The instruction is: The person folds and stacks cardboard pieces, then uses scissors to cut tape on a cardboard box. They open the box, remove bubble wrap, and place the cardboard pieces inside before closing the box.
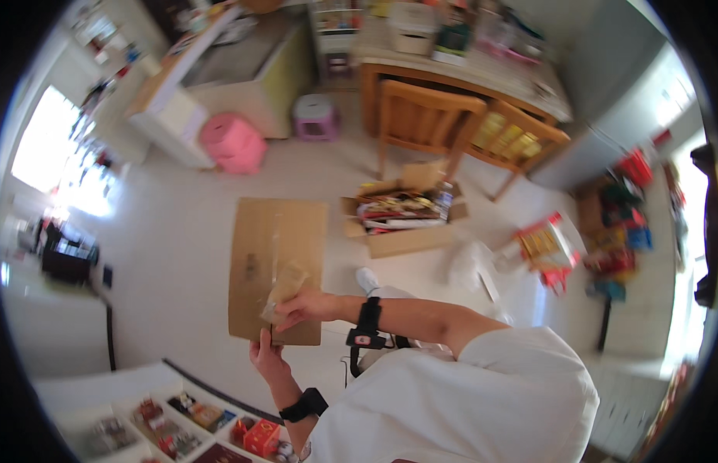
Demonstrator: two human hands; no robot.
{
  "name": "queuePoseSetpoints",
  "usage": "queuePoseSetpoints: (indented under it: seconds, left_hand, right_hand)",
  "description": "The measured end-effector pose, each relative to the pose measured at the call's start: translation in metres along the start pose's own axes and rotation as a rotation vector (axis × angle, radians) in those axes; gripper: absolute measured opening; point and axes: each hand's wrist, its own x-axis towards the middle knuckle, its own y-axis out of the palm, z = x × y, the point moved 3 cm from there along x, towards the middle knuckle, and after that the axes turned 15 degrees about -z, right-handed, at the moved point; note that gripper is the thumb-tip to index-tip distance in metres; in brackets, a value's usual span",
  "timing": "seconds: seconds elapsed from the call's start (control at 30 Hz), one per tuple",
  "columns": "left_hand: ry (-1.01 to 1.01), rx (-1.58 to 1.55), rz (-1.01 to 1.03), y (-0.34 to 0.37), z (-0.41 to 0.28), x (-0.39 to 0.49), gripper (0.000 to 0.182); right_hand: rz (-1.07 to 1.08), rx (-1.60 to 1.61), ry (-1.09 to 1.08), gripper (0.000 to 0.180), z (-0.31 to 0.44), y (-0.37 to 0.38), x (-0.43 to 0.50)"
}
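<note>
A brown cardboard carton (252, 243) is held up before me, with a strip of clear tape along its middle seam and a dark printed mark. Whether it is flattened or has depth, I cannot tell. My left hand (268, 357) pinches its near edge beside the seam, thumb on the upper face. Just over that face, my right hand (308, 308) grips a crumpled, translucent tan strip, likely packing tape (288, 282). Its lower end lies near the seam's near end. Black straps circle both wrists.
An open cardboard box (411, 246) full of mixed items stands on the floor ahead. Wooden chairs (428, 110), a pink bin (233, 143) and a purple stool (315, 117) are beyond. A white plastic bag (472, 266) and red-and-white package (547, 246) lie right; compartmented shelving (211, 399) stands near left.
</note>
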Motion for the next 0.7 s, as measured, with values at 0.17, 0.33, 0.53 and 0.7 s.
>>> queuePoseSetpoints:
  seconds: [0.17, 0.33, 0.53, 0.7]
  left_hand:
    - [0.269, 0.147, -0.207, -0.002, -0.07, 0.071, 0.011]
    - [0.321, 0.178, -0.486, -0.057, -0.138, 0.132, 0.009]
    - [0.336, 0.098, -0.769, -0.11, -0.169, 0.182, 0.01]
    - [0.384, -0.027, -0.865, -0.134, -0.18, 0.296, 0.01]
  right_hand:
    - [0.15, -0.095, -0.024, 0.032, 0.07, -0.006, 0.074]
    - [-0.072, -0.06, -0.127, 0.028, 0.177, -0.073, 0.144]
    - [-0.447, -0.015, -0.181, 0.019, 0.271, -0.099, 0.222]
    - [-0.556, -0.05, -0.244, 0.017, 0.315, -0.072, 0.316]
